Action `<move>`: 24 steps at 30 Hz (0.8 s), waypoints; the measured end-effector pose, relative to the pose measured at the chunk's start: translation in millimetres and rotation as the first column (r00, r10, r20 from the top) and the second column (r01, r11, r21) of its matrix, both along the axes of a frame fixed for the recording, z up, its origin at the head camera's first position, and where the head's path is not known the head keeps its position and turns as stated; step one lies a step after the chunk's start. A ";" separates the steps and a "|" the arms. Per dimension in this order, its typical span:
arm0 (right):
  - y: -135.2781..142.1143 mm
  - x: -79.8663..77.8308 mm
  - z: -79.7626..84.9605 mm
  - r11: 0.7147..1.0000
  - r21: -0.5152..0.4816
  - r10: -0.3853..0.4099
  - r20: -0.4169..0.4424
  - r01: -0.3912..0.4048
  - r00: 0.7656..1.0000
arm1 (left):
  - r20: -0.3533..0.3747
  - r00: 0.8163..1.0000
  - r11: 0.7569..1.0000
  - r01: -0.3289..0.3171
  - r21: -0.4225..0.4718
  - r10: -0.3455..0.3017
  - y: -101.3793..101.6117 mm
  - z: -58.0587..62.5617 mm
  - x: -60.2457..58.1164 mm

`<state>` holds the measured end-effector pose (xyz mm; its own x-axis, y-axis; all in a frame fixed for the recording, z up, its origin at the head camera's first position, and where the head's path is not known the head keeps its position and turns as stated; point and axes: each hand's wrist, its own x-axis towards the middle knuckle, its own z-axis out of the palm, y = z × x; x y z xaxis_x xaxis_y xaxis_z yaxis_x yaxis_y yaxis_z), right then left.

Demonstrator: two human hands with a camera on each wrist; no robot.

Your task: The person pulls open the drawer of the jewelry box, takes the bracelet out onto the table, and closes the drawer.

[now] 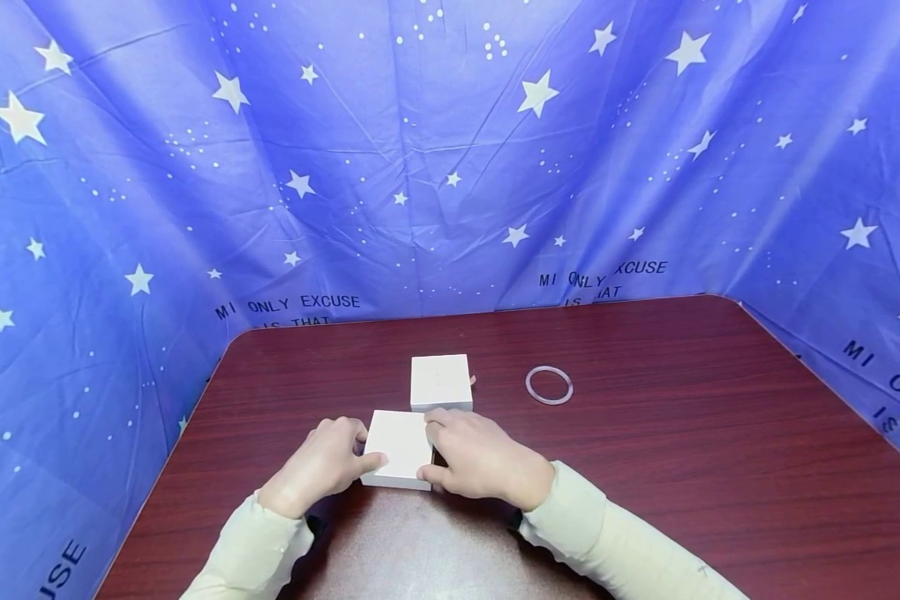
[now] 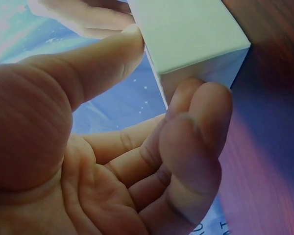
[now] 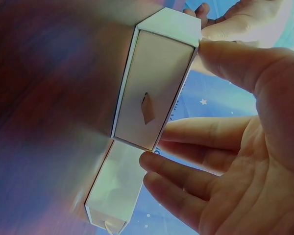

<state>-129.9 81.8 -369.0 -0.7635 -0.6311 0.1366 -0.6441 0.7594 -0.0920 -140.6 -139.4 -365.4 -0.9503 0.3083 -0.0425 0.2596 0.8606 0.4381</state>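
Note:
Both hands hold a white drawer box [image 1: 397,446] at the near part of the table. My left hand [image 1: 326,458] grips its left side, thumb along the top edge and fingers curled against the side wall in the left wrist view. On the right, my right hand [image 1: 483,458] spans the box from thumb at the near corner to fingers at the far corner. The right wrist view shows the drawer front, closed, with a small ribbon tab [image 3: 147,108]. Just behind stands a second white box [image 1: 440,379], with a pinkish tab [image 1: 473,380] on its right side.
A pale lilac ring [image 1: 528,385] lies flat on the dark red wood-grain table [image 1: 682,433], right of the second box. Blue curtain [image 1: 420,150] printed with stars and lettering encloses the table's back and sides.

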 end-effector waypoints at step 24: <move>18.0 -1.5 3.0 0.999 -0.034 0.014 0.099 -0.011 0.995 | -0.034 0.999 0.998 0.037 0.043 -0.035 14.7 -4.7 6.7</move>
<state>-131.5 99.8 -366.0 -0.7664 -0.6370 0.0822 -0.6400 0.7467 -0.1811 -133.9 -124.7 -370.1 -0.9393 0.3432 0.0035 0.3052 0.8306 0.4657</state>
